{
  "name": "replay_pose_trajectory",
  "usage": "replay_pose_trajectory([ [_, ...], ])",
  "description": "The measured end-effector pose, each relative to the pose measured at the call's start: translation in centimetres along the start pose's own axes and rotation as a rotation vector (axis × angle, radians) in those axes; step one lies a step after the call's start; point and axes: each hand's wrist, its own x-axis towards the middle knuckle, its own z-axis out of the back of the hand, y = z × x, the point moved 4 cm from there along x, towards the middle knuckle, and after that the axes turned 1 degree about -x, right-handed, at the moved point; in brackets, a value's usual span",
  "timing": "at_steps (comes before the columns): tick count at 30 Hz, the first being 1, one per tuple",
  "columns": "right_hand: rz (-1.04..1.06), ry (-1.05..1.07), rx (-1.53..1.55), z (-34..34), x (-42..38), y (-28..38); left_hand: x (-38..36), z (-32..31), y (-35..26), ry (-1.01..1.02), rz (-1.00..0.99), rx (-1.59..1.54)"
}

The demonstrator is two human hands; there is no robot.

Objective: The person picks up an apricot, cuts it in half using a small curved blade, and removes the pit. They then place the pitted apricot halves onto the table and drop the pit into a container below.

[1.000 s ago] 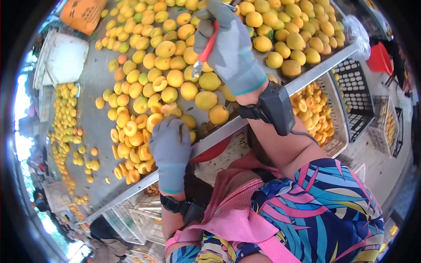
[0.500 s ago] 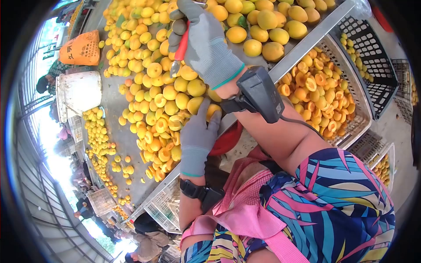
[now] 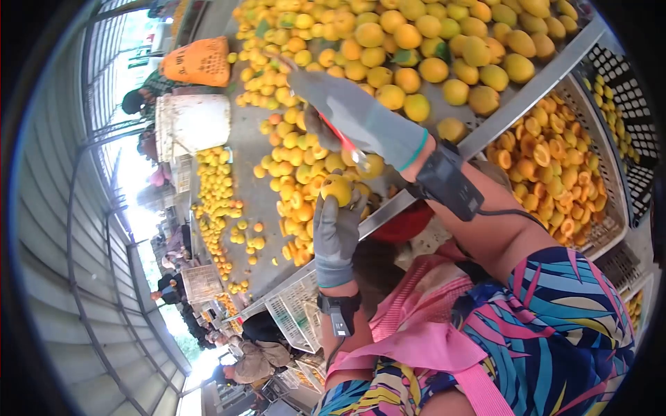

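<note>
My gloved left hand (image 3: 336, 239) is closed around a yellow apricot (image 3: 337, 188), raised near the table's edge. Above it, my gloved right hand (image 3: 361, 111) grips a knife by its red handle (image 3: 334, 130); a shiny end sticks out below the fist, while the blade is blurred or hidden. Whole apricots (image 3: 374, 55) are heaped across the metal table (image 3: 260, 194) beyond both hands. Halved apricots (image 3: 298, 211) lie in a pile just left of my left hand.
A crate (image 3: 621, 215) of apricot halves stands at right, beside a black basket (image 3: 624, 90). On the far side are a white bucket (image 3: 194, 121) and an orange sack (image 3: 201, 62). A metal rim (image 3: 513, 107) edges the table. People (image 3: 260, 360) are at lower left.
My left hand has lifted an apricot from the heap. My right hand has come lower in the view with the knife. The whole view has shifted right.
</note>
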Motion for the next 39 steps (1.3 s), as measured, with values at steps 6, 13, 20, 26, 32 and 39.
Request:
replay_pose_trajectory([
  [6,-0.241,0.18,-0.552,-3.0,-2.1,-3.0,0.4,0.2,-2.6,0.127,-0.212,-0.152],
  [13,0.088,0.327,-0.961,-5.4,-2.6,-7.3,1.5,3.8,-3.9,0.113,-0.346,-0.304],
  [20,0.139,0.284,-1.211,-6.1,-2.8,-9.5,1.6,5.4,-3.9,0.049,-0.431,-0.081],
  [26,0.194,0.174,-1.515,-7.1,-3.8,-10.8,1.4,6.9,-3.0,-0.03,-0.495,-0.135],
  [32,0.239,0.231,-1.601,-7.3,-3.7,-12.0,0.4,8.4,-2.8,-0.142,-0.485,0.035],
  [39,0.151,0.313,-1.543,-6.6,-3.5,-13.3,-0.1,8.8,-3.4,-0.118,-0.472,0.087],
])
